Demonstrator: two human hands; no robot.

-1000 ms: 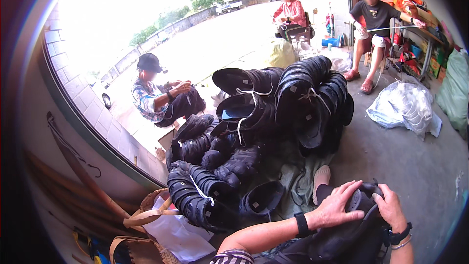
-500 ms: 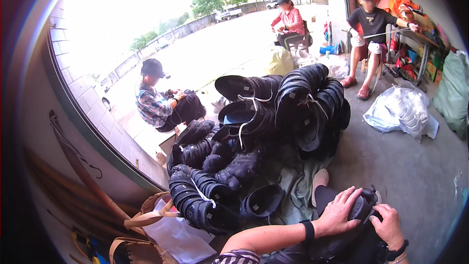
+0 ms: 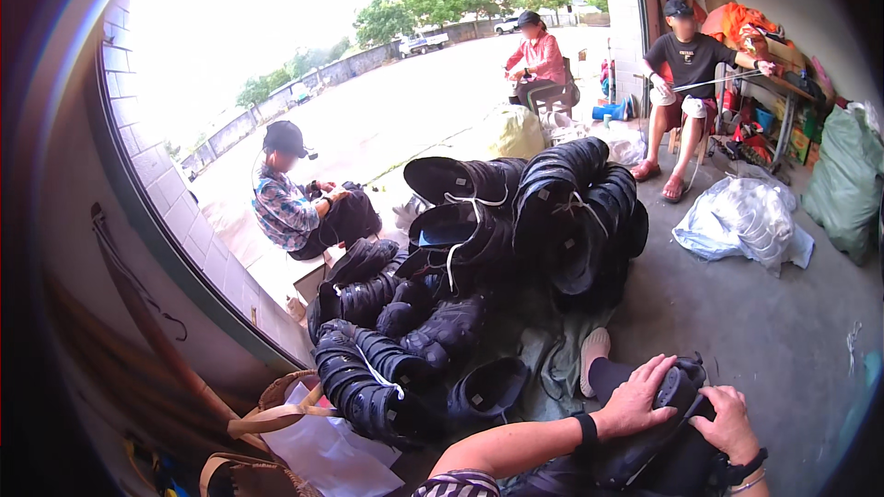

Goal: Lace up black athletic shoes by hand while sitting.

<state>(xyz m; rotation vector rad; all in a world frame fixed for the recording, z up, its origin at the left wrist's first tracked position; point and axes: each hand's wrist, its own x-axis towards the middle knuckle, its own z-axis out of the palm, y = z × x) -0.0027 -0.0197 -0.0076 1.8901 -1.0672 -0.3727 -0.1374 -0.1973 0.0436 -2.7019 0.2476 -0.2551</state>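
Observation:
On my lap at the lower right is a black shoe upper (image 3: 679, 390), its opening facing up. My left hand (image 3: 635, 402) lies over its near left side, with the thumb and fingers closed round it. Opposite, my right hand (image 3: 732, 423) grips its right edge with bent fingers; the fingertips are partly hidden. Before me rises a heap of nested black shoe uppers (image 3: 562, 212), several bundles tied with white cord (image 3: 589, 210). One loose shoe upper (image 3: 488, 389) rests at the near side of the heap, left of my leg.
Lower left are a woven basket (image 3: 285, 391) and white sheets (image 3: 331, 451). A white plastic sack (image 3: 741, 221) and a green sack (image 3: 843, 179) stand on the right. Three people sit beyond: one by the doorway (image 3: 304, 193), one outside (image 3: 539, 64), one at right (image 3: 686, 74) holding cords.
The view has shifted slightly, so the heap and the people sit a little further left. Both hands keep nearly the same hold on the shoe upper.

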